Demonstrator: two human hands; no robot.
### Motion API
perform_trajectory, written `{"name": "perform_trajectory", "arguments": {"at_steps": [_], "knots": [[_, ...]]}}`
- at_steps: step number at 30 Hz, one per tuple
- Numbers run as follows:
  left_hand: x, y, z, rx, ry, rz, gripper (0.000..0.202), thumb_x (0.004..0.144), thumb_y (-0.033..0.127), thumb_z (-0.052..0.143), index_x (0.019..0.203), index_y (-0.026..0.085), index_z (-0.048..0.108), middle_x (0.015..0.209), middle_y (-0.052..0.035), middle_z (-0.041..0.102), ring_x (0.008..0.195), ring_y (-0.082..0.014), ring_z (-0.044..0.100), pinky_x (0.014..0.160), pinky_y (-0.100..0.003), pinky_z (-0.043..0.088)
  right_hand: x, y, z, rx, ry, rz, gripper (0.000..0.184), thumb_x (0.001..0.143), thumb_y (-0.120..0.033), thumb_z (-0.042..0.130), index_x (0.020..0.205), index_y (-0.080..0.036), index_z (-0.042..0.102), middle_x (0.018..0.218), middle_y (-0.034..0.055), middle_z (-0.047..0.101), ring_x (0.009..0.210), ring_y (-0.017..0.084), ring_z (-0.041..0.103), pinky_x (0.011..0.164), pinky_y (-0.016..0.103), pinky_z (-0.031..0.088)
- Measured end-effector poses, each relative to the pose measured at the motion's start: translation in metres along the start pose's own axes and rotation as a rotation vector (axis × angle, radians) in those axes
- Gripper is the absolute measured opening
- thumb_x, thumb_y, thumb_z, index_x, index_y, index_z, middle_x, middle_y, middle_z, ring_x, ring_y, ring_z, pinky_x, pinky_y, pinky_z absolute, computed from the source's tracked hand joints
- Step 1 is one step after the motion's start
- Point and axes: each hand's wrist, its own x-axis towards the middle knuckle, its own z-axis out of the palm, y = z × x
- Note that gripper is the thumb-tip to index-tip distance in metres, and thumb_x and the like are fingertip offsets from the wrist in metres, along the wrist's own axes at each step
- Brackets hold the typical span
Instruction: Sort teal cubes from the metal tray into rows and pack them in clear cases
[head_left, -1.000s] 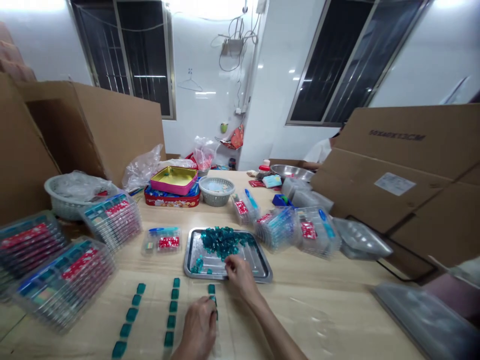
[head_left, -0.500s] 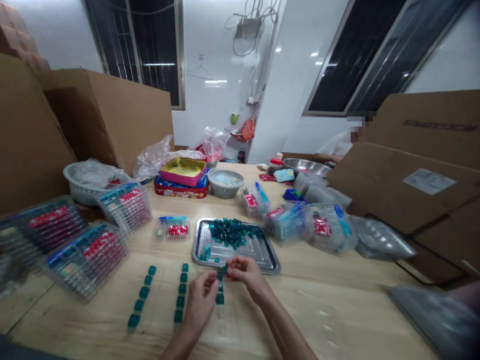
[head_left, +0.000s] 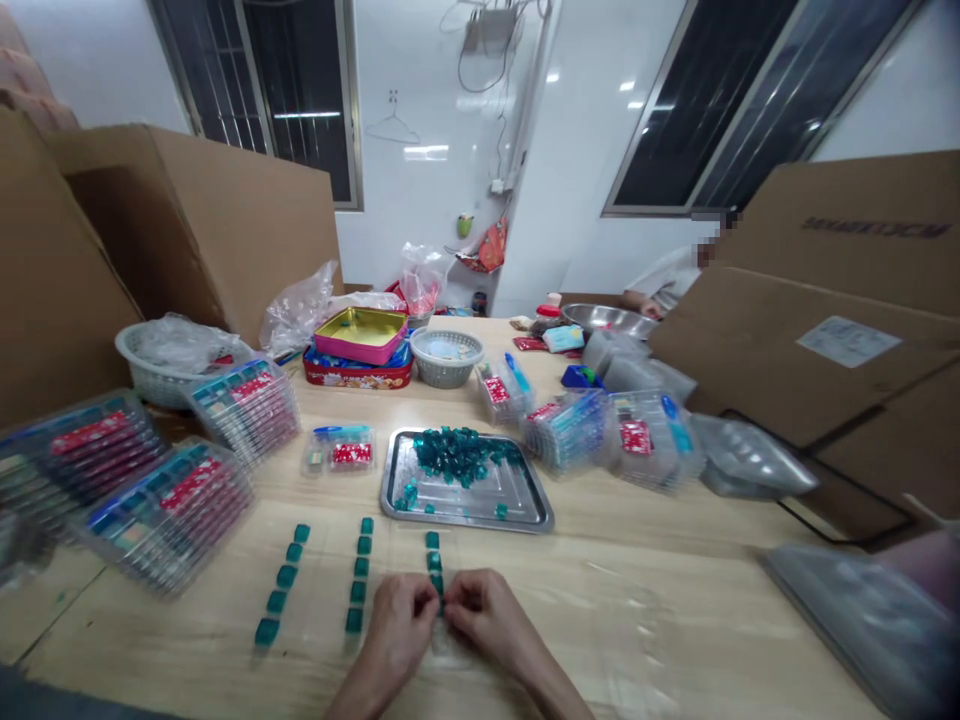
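Observation:
My left hand (head_left: 401,620) and my right hand (head_left: 487,612) meet with pinched fingers at the near part of the right-hand row of teal plastic gems (head_left: 434,562). A bit of teal shows between the fingertips, against my right fingers; what my left fingers hold is hidden. That row lies in a clear plastic tray (head_left: 450,655), hard to see against the wood. To the left run a middle row of teal gems (head_left: 361,567) and a slanted left row of teal gems (head_left: 286,576). Just beyond my hands, a metal tray (head_left: 480,508) bears a heap of loose teal gems (head_left: 457,455).
Stacked filled clear cases (head_left: 176,515) stand left; one filled case (head_left: 341,452) lies by the metal tray. More clear cases (head_left: 574,430) stand right, near plastic bags (head_left: 754,460). Behind are a basket (head_left: 448,372), a pink tin (head_left: 360,350) and cardboard boxes (head_left: 825,300). A person sits far right.
Both hands have moved nearer to me along the right-hand row and closer together. The row's far gems now show uncovered. The view has shifted slightly.

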Motion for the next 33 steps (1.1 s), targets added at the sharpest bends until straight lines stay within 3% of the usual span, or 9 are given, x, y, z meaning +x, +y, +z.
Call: {"name": "perform_trajectory", "arguments": {"at_steps": [3,8,12,17,21,27,33], "knots": [[0.005,-0.01,0.006,-0.004,-0.006,-0.013,0.026,0.067,0.024,0.044,0.069,0.013,0.067,0.069,-0.0011,0.062,0.061,0.0008,0.042,0.062,-0.012,0.024,-0.002,-0.002,-0.002,-0.124,-0.008,-0.004,0.008,0.056,-0.011,0.049,0.057,-0.012,0.057,0.05,-0.0018,0.05,0.048,0.009,0.043,0.045,0.018,0.028],[0.012,-0.022,0.012,-0.1,-0.061,-0.001,0.023,0.063,0.021,0.047,0.073,0.013,0.067,0.071,-0.0003,0.061,0.065,-0.0008,0.047,0.062,-0.01,0.031,-0.003,0.001,-0.006,-0.137,-0.026,-0.001,0.01,0.054,-0.01,0.05,0.06,-0.013,0.057,0.052,-0.0029,0.051,0.051,0.008,0.045,0.047,0.017,0.03],[0.013,-0.02,0.013,-0.103,-0.041,0.034,0.022,0.063,0.019,0.047,0.073,0.013,0.065,0.07,0.0003,0.06,0.064,-0.0003,0.047,0.061,-0.009,0.03,0.0,0.003,-0.004,-0.04,-0.005,0.014,0.01,0.053,-0.011,0.049,0.062,-0.013,0.054,0.052,-0.003,0.05,0.05,0.009,0.048,0.046,0.017,0.032],[0.014,-0.015,0.013,-0.216,0.003,0.02,0.021,0.069,0.025,0.044,0.068,0.013,0.061,0.06,0.0006,0.057,0.057,-0.0005,0.044,0.056,-0.009,0.029,0.005,0.003,0.0,0.159,-0.059,0.102,0.012,0.061,-0.023,0.047,0.07,-0.015,0.048,0.048,-0.0043,0.047,0.041,0.012,0.05,0.038,0.019,0.034],[0.016,-0.016,0.014,-0.283,-0.015,0.015,0.015,0.067,0.019,0.046,0.068,0.013,0.059,0.058,0.0018,0.054,0.056,0.0001,0.044,0.056,-0.009,0.031,0.006,0.003,0.002,0.134,-0.011,0.091,0.011,0.061,-0.023,0.047,0.068,-0.015,0.048,0.05,-0.0042,0.047,0.039,0.01,0.049,0.036,0.018,0.033],[0.02,-0.021,0.011,-0.321,-0.082,-0.014,0.017,0.055,0.009,0.048,0.068,0.012,0.057,0.057,0.0045,0.05,0.055,0.0017,0.044,0.052,-0.007,0.03,0.007,0.001,0.002,0.181,-0.056,0.095,0.01,0.06,-0.023,0.05,0.065,-0.014,0.048,0.047,-0.0045,0.047,0.038,0.008,0.046,0.037,0.017,0.034],[0.016,-0.01,0.008,-0.272,-0.085,-0.063,0.015,0.064,0.019,0.044,0.07,0.013,0.055,0.057,0.0036,0.051,0.049,-0.0009,0.046,0.052,-0.012,0.032,0.009,0.005,0.004,0.121,-0.001,0.083,0.008,0.065,-0.023,0.046,0.07,-0.017,0.043,0.048,-0.006,0.045,0.036,0.01,0.047,0.034,0.018,0.032]]}}
